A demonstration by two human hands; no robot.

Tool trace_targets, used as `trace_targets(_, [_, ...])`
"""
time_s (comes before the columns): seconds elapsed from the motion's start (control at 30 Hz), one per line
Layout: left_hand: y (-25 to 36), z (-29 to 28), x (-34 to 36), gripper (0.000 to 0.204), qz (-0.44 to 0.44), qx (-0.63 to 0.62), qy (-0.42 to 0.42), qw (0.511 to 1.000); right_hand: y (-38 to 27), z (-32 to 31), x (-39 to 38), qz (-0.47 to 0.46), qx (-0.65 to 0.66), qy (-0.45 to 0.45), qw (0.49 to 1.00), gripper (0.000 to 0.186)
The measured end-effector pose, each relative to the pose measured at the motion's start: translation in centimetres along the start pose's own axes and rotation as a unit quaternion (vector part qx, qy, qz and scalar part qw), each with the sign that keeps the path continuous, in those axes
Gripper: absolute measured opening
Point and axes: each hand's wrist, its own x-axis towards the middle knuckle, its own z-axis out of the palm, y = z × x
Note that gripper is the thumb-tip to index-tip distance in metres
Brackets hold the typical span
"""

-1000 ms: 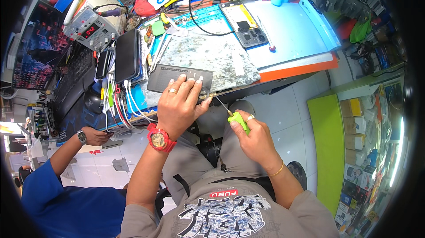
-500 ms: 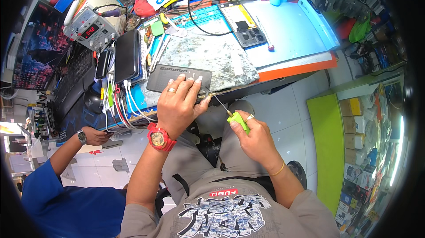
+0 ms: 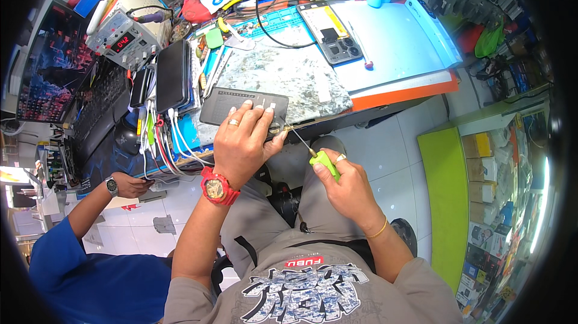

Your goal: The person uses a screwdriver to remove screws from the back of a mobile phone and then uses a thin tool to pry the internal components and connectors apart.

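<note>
A dark, flat phone back panel (image 3: pixel 220 105) lies at the near edge of the bench on a marbled grey-white mat (image 3: pixel 265 71). My left hand (image 3: pixel 244 143) holds it down, fingers stretched across its top and the thumb at its near right corner. In my right hand (image 3: pixel 344 185) is a tool with a bright green handle (image 3: pixel 324 164) and a thin metal shaft. The shaft slants up and left, its tip at the panel's right end by my left thumb. Exactly what the tip touches is too small to tell.
Upper right of the panel lies an opened phone (image 3: pixel 330 32) with a black cable across it. A dark phone (image 3: pixel 173 76) and white charging cables (image 3: pixel 180 137) crowd the left, near a power supply (image 3: pixel 123 40). A co-worker's hand (image 3: pixel 130 185) is at lower left.
Little differs. My right hand and the green-handled tool have shifted very slightly; my left hand and the panel stay where they were.
</note>
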Motion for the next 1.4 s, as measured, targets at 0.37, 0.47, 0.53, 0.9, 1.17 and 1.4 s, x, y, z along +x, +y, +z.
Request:
trace_targets(0.37, [0.05, 0.04, 0.07, 0.045, 0.000, 0.002, 0.006, 1.000, -0.08, -0.02, 0.13, 0.004, 0.001, 0.006, 1.000, 0.049])
trace_targets(0.47, [0.02, 0.06, 0.08, 0.045, 0.000, 0.001, 0.006, 1.000, -0.11, -0.07, 0.24, 0.008, 0.003, 0.003, 1.000, 0.050])
trace_targets(0.53, [0.02, 0.07, 0.05, 0.045, 0.000, 0.001, 0.007, 1.000, -0.26, -0.13, 0.29, 0.014, 0.001, -0.001, 1.000, 0.049])
trace_targets(0.9, [0.05, 0.03, 0.06, 0.045, -0.007, -0.004, 0.005, 1.000, -0.49, -0.74, 0.63, 0.024, 0.000, -0.005, 1.000, 0.048])
trace_targets(1.17, [0.09, 0.13, 0.01, 0.046, -0.005, 0.000, 0.006, 1.000, -0.70, -0.61, 0.10, 0.017, -0.018, -0.008, 1.000, 0.049])
trace_targets(1.4, [0.05, 0.09, 0.04, 0.045, -0.003, -0.003, 0.008, 1.000, -0.99, -0.68, 0.37, 0.018, -0.024, -0.010, 1.000, 0.047])
